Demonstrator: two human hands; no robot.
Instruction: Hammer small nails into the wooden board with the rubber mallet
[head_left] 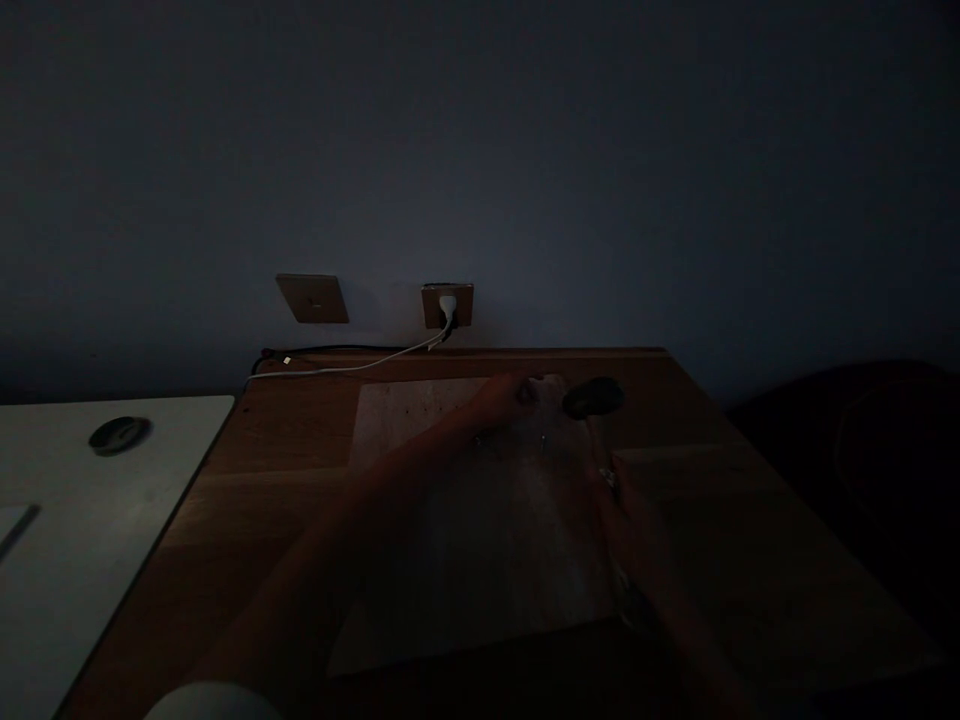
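Left hand (504, 398) was stretched out over far edge of pale board (420, 420), fingers bent there. Too dark to tell whether it gripped anything. Right hand (626, 500) lay at board's right edge, nearer me, small glint beside it; how open it was, I couldn't tell either. Board lay flat mid wooden table (300, 470). Dark rounded object (594, 397) sat near board's far right corner, just beside left fingertips. White cable (352, 368) ran from wall socket (447, 305) along table's back edge.

Very dim rm. Plain grey-blue wall (480, 150) behind. Switch plate (312, 298) and socket (447, 305) low on wall, white cable (352, 368) plugged in, trailing L along brown wood table (750, 500). White desk (112, 540) just beside at L, w/ dark disc (120, 434) on it.
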